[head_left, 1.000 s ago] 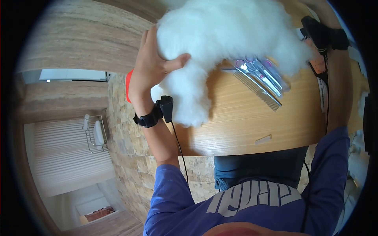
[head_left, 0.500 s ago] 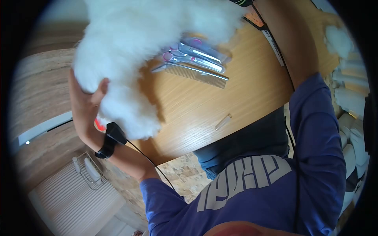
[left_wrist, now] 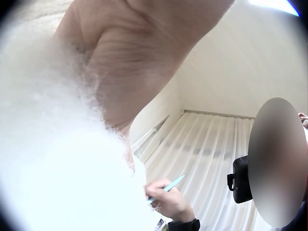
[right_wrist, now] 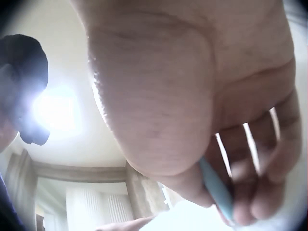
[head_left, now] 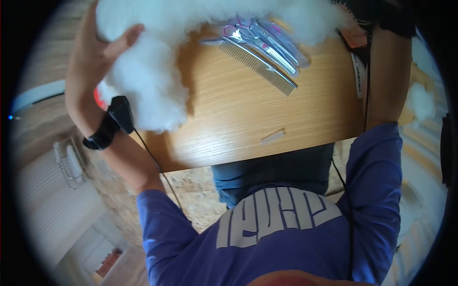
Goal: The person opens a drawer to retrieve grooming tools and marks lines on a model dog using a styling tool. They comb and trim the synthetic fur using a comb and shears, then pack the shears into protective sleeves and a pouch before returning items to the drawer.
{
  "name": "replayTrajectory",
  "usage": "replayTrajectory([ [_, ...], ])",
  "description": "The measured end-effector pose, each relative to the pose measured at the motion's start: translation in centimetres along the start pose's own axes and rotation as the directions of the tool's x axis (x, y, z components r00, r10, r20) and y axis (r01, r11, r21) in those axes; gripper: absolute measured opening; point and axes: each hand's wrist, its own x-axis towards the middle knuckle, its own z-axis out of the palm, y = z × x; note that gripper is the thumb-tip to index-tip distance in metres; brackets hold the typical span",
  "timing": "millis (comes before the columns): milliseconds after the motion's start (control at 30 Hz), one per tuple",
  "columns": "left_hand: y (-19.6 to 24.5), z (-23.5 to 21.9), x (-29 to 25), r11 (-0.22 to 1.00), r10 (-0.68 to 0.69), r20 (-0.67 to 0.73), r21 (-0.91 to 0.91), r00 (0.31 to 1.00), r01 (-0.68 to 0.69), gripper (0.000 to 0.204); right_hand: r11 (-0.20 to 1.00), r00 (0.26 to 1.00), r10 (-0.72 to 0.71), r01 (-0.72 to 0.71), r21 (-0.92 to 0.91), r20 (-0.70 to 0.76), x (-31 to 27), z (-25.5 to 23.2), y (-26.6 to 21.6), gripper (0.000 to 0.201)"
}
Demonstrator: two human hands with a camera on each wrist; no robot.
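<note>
A white, fluffy, dog-like figure with long fur stands at the table's left side. My left hand lies along its outer side, thumb spread over the fur and the other fingers hidden behind. Fur fills much of the left wrist view below that hand. In the same view, my right hand pinches a slim teal handle close by the fur. The right wrist view shows this teal handle between thumb and fingers; its working end is hidden. In the head view, the right hand is out of sight beyond its wristband.
A metal comb lies on the wooden table beside scissors in clear plastic. An orange-padded brush lies near my right forearm. A small clear strip is near the front edge. White fluff sits at right.
The head view swings, shifting the table and tools within it. My left hand stays against the white fur with its thumb spread. The right forearm stays at the right side.
</note>
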Motion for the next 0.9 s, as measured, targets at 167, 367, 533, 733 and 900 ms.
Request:
replayTrajectory([
  [167,-1.3,-0.1,-1.6,0.965,-0.262,0.061,-0.005,0.963,0.263,0.078,0.967,0.966,0.175,-0.206,-0.152,-0.192,0.5,-1.8,-1.0,0.024],
  [367,3.2,1.3,-2.0,0.982,0.010,-0.306,0.182,0.952,0.048,0.083,0.997,0.984,0.031,-0.017,0.078,-0.174,2.8,-1.0,-4.1,0.017],
  [533,3.7,-3.3,-1.8,0.918,0.064,-0.094,0.397,0.994,-0.021,0.073,0.992,0.994,-0.037,0.050,0.120,-0.107,6.0,1.9,-4.5,0.012],
  [733,-0.4,0.1,-0.8,0.992,0.103,-0.185,0.096,0.977,-0.086,0.069,0.941,0.983,0.124,-0.073,0.331,-0.136,6.6,4.7,-5.5,0.011],
  [900,-0.5,1.4,-2.0,0.991,0.127,-0.278,0.073,0.952,-0.110,0.067,0.826,0.953,-0.058,0.214,0.521,-0.298,9.6,7.1,-1.8,0.008],
])
